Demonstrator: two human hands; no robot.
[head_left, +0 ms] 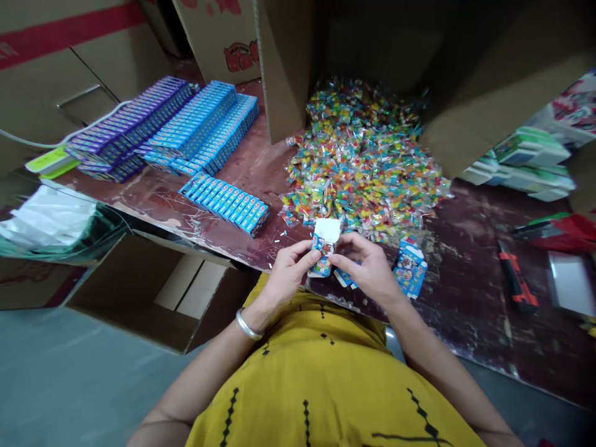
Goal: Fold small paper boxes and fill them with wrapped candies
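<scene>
Fingers of left hand [288, 266] and right hand [369, 268] clamped a small carton [324, 247] upright over the table's [465, 298] near edge, flap raised so its mouth faced up, close to the candy heap [363, 161].

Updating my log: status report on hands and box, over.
Left hand and right hand both gripping small box, top flap open. Candy pile just beyond. Nothing in the way.

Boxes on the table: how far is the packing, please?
Looks done: long rows of boxes at the left, plus a short row nearer. In hand: the left hand and right hand hold one open box, flap up. Still to do: a big candy pile and a few loose boxes by the right hand.
</scene>
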